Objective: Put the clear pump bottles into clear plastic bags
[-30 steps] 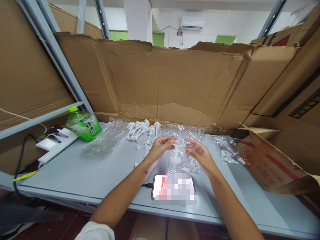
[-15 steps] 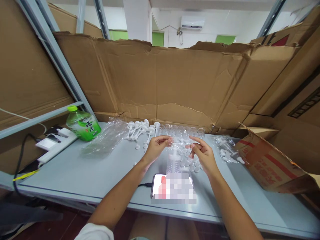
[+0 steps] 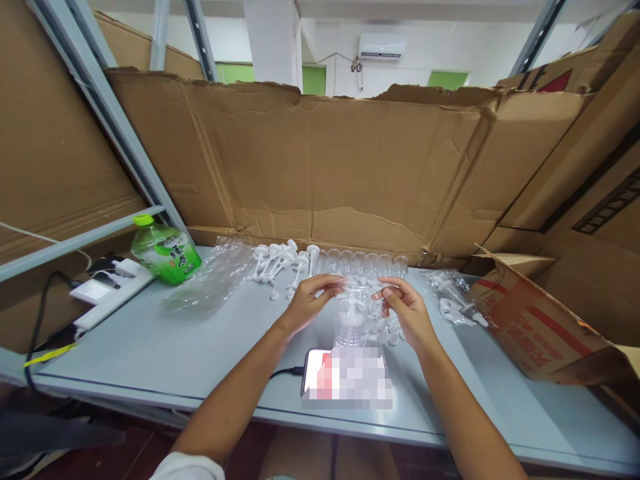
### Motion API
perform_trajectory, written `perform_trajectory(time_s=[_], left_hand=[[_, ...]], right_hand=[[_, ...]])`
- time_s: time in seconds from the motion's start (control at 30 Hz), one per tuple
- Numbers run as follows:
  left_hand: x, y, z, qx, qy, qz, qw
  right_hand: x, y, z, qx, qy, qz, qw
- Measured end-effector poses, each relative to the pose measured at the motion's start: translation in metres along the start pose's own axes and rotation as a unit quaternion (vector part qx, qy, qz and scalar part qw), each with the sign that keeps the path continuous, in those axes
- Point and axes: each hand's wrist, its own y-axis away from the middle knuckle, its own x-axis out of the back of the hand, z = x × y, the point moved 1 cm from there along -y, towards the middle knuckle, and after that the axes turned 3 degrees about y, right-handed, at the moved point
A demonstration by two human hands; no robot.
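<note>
A clear plastic bag (image 3: 356,293) is stretched by its top edge between my two hands. My left hand (image 3: 311,301) pinches one side of it, thumb against fingers. On the other side my right hand (image 3: 406,312) pinches the film. Inside the bag hangs a clear ribbed tube (image 3: 349,331) with a white part in its top, upright above the phone (image 3: 316,375). Behind my hands, a row of clear ribbed tubes (image 3: 359,262) stands along the cardboard. White plungers (image 3: 274,257) lie in a heap to the left, and small white caps (image 3: 391,331) are near my right hand.
A green drink bottle (image 3: 167,255) leans beside a power strip (image 3: 113,297) at the left, with loose plastic film (image 3: 210,280) near it. At the right are a filled clear bag (image 3: 456,297) and an open carton (image 3: 540,327). Cardboard (image 3: 320,160) walls the back of the table.
Both hands stay at the bag's top edge with little movement. The fingers of my right hand are drawn slightly closer together, and the view has shifted very slightly.
</note>
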Motion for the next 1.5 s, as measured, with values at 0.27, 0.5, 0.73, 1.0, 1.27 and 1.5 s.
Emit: perform_trajectory(time_s=[0.27,0.5,0.73,1.0,1.27,1.5], left_hand=[[-0.004,-0.002,-0.001,0.062,0.121,0.041,0.99],[-0.006,-0.001,0.009,0.115,0.209,0.058,0.969],[-0.014,-0.002,0.026,0.141,0.365,-0.003,0.92],[-0.03,0.002,0.038,0.138,0.407,-0.009,0.903],[-0.023,-0.019,0.014,0.158,0.314,0.021,0.936],[0.004,-0.011,-0.004,0.276,0.253,0.043,0.926]], right_hand=[[-0.005,0.003,-0.003,-0.056,-0.015,-0.092,0.994],[-0.008,0.01,-0.016,-0.042,-0.036,-0.102,0.993],[-0.013,0.012,-0.017,-0.015,-0.092,-0.172,0.981],[-0.053,0.032,-0.001,-0.1,-0.133,-0.31,0.936],[-0.046,0.03,0.004,-0.225,-0.165,-0.294,0.914],[-0.038,0.023,0.006,-0.217,-0.158,-0.144,0.953]])
